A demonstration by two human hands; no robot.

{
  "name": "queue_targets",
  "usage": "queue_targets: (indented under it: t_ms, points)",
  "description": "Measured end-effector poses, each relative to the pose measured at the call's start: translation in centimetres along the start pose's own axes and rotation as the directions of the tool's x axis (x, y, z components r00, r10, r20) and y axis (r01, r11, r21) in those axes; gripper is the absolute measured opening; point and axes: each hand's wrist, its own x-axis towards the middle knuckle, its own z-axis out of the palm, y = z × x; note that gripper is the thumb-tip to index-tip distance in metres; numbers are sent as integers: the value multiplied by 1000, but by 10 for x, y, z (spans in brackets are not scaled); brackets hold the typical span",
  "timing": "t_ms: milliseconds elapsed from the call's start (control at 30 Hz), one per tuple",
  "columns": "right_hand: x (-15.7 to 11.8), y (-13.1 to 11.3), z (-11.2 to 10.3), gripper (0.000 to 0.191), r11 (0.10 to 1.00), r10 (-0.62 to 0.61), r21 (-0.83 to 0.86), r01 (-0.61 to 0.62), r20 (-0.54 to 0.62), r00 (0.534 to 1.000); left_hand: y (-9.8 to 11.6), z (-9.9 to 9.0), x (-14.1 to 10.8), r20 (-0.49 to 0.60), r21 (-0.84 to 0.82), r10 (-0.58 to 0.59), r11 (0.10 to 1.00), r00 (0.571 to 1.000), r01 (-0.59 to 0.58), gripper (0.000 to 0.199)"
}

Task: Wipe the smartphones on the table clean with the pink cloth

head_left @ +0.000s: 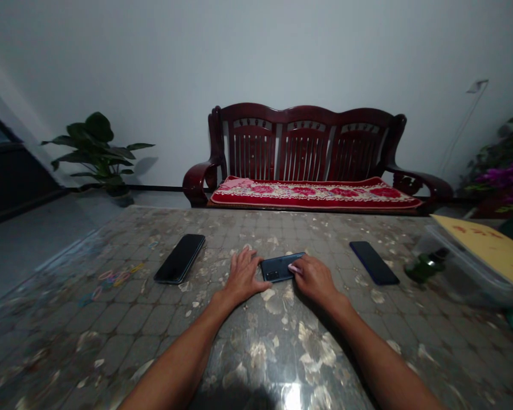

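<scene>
A dark blue smartphone (277, 267) lies back side up on the patterned tabletop, its camera block at the left end. My left hand (243, 273) steadies that left end between thumb and fingers. Over the right end, my right hand (314, 278) is closed, pinching a small pale pink piece (294, 268), perhaps folded cloth, against the phone's back. I cannot make out exactly what the piece is. To the left rests a larger black smartphone (180, 258), and to the right another dark blue phone (373, 262); neither hand touches these.
Colourful rubber bands (118, 278) lie at the left of the table (239, 364). On the right stand a green bottle (425, 266) and a clear plastic box (461, 279) with a yellow sheet (487, 242) on top. A wooden bench (308, 131) stands beyond.
</scene>
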Motion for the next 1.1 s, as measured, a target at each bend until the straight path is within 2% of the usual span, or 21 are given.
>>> queue_targets:
  t_ms: [233, 467, 533, 733, 800, 967, 1033, 1100]
  points:
    - [10, 15, -4, 29, 979, 176, -97, -179, -30, 984, -1, 1, 2, -1, -3, 13, 1000, 1000, -13, 65]
    - [4, -14, 2, 23, 1000, -20, 22, 20, 17, 1000, -4, 2, 5, -4, -23, 25, 999, 1000, -26, 63]
    - [5, -12, 0, 23, 1000, -9, 14, 9, 28, 1000, -4, 1, 6, 1, -22, 32, 999, 999, -32, 62]
    - [13, 10, -5, 26, 981, 184, -62, -184, -5, 983, -4, 0, 7, 29, -14, 27, 1000, 999, -27, 65]
    - [12, 5, -2, 26, 987, 158, -39, -158, -4, 987, -4, 1, 8, 27, -23, 24, 999, 999, -23, 65]
    - [7, -19, 6, 24, 997, -49, 55, 47, 43, 998, -5, 3, 10, 28, -32, 10, 999, 1000, -9, 65]
    - [9, -16, 4, 24, 999, -41, 37, 39, 54, 998, -5, 3, 10, 27, -32, 9, 999, 1000, -8, 65]
    - [13, -4, 0, 25, 999, 43, -15, -43, 33, 999, -5, 2, 10, 27, -30, 5, 1000, 1000, -5, 67]
